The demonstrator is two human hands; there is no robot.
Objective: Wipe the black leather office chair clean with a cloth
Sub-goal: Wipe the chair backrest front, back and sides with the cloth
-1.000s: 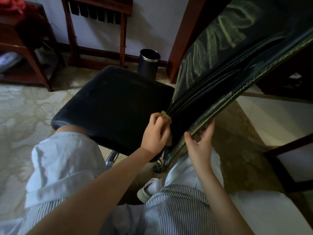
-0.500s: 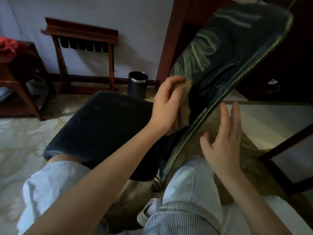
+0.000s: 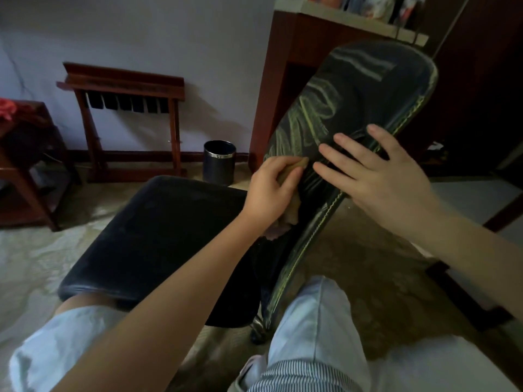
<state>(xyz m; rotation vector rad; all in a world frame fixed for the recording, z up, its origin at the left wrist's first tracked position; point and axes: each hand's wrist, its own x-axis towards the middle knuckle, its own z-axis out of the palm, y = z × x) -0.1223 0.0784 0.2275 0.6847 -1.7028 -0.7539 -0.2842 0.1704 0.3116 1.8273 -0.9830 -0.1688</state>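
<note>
Pale wall [image 3: 141, 29] and a wooden rack [image 3: 127, 108] close off the far side of the room, with a dark waste bin [image 3: 219, 162] on the patterned carpet [image 3: 34, 264] beside a wooden cabinet [image 3: 283, 80]. From the head view, the black leather office chair [image 3: 158, 236] stands right in front of your knees, and its backrest [image 3: 368, 89] leans from low near you up and away to the right. Your left hand [image 3: 268, 193] has its fingers curled around the tan cloth [image 3: 295, 166] and presses it onto the lower middle of the backrest's face. Your right hand [image 3: 379, 174] lies just beside it, fingers straight and spread apart across the same face and over the stitched edge; it looks to be steadying the panel, though firm contact is hard to confirm. Yellow-green streaks [image 3: 308, 120] run along the leather above the cloth, up the backrest's long axis. So the dirty stretch lies up and to the right of your left fingertips, and the cloth hand is the one nearer to it; the next stroke probably goes upward along that axis while the right hand braces.
</note>
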